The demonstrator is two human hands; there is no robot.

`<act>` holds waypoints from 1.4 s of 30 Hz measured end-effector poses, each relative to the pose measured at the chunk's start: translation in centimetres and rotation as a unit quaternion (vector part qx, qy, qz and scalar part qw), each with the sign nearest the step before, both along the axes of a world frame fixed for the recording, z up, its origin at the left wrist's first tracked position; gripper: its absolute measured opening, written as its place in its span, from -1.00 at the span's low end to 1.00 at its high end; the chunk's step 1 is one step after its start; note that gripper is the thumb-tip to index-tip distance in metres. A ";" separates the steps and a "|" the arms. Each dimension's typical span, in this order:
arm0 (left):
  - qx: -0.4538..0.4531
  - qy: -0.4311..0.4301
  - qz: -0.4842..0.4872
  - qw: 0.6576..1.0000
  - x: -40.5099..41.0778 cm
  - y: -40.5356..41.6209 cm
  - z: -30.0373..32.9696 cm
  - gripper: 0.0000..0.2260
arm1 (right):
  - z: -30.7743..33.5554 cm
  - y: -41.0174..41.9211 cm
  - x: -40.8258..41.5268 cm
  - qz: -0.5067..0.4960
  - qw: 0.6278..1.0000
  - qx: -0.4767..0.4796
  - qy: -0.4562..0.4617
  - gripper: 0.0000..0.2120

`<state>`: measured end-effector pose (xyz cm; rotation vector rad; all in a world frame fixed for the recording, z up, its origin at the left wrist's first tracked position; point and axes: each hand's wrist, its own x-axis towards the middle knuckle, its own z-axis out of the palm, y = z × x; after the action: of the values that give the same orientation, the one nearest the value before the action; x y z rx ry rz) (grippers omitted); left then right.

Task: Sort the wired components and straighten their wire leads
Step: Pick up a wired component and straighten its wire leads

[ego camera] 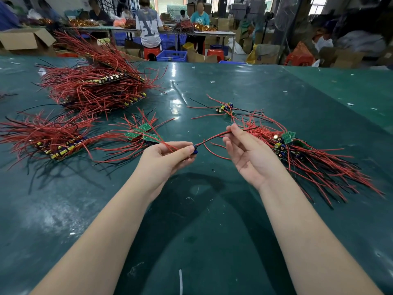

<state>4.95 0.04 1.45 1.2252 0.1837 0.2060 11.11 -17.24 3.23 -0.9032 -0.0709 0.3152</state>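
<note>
Green sheeting covers the bench point(212, 209), and behind its far edge other people sit at long tables among cartons and plastic crates. Above the middle of the bench, the left hand point(163, 156) pinches a small blue component point(195, 149) between thumb and curled fingers, with red leads trailing out of the grip toward the left. One red lead point(214, 138) runs from that component up to the right hand point(244, 150), which nips it between thumb and forefinger while its other fingers hang loose and open. An unsorted heap of boards and wires point(308, 154) lies near the right edge; tidier stacks point(57, 143) sit toward the left edge, a bigger mound point(95, 86) toward the far left corner, and a few green boards point(144, 133) just beyond the left hand. Judging from the sag in the lead, straightening is under way; a hard pull could tear the lead from its solder joint, and the trailing wires could snag the nearby green boards and drag them out of order. Whether the blue part sits on a board is hidden by the fingers, and the lead's far end is lost against the heap behind it.
</note>
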 end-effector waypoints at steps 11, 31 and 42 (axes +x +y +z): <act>-0.028 0.004 0.015 0.999 0.2 0.3 -0.1 -0.95 | 0.3 0.3 -0.2 -0.019 0.997 -0.045 -0.058 -0.79; -0.040 0.046 -0.025 0.998 0.3 0.2 -0.2 -0.97 | -1.2 -0.1 0.4 -0.163 0.947 -0.234 -0.151 -0.84; -0.182 0.002 -0.016 0.983 0.4 -0.1 0.2 -0.94 | -0.6 0.5 0.1 -0.078 0.991 -0.094 -0.054 -0.86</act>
<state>5.33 -0.01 1.63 0.8648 0.1945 0.1348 11.17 -16.78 2.61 -1.1066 -0.0712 0.1270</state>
